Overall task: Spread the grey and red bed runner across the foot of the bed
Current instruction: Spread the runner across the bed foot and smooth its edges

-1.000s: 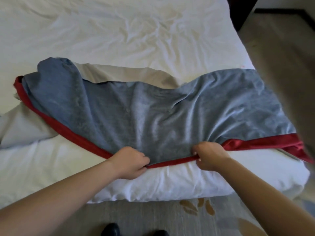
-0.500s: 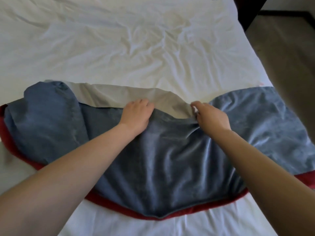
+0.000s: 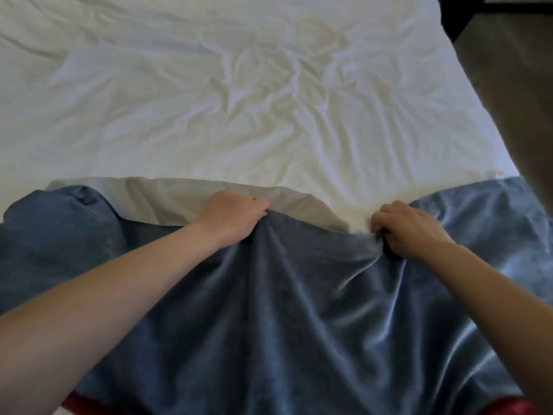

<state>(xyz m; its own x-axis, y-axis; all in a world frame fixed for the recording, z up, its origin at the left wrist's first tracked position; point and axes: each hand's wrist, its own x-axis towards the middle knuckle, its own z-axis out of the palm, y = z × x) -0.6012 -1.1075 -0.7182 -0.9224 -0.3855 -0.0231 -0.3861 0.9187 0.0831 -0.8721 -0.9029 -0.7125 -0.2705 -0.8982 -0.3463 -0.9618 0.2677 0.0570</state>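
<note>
The grey and red bed runner (image 3: 299, 324) lies bunched across the near end of the white bed (image 3: 239, 100). Its red border shows only at the bottom left and bottom right corners. Part of its far edge is folded over, so the pale beige underside (image 3: 167, 202) shows. My left hand (image 3: 232, 215) grips the grey fabric at that far edge, fingers curled into it. My right hand (image 3: 410, 229) pinches a gathered fold of the same edge further right. Creases run from both hands toward me.
Wrinkled white sheet covers the bed beyond the runner. Brown floor (image 3: 514, 100) runs along the bed's right side, with a dark piece of furniture (image 3: 457, 16) at the top right corner.
Both hands left the red near edge and reached to the runner's far edge. Since half a second ago their fingers have curled into the fabric, gathering it into folds.
</note>
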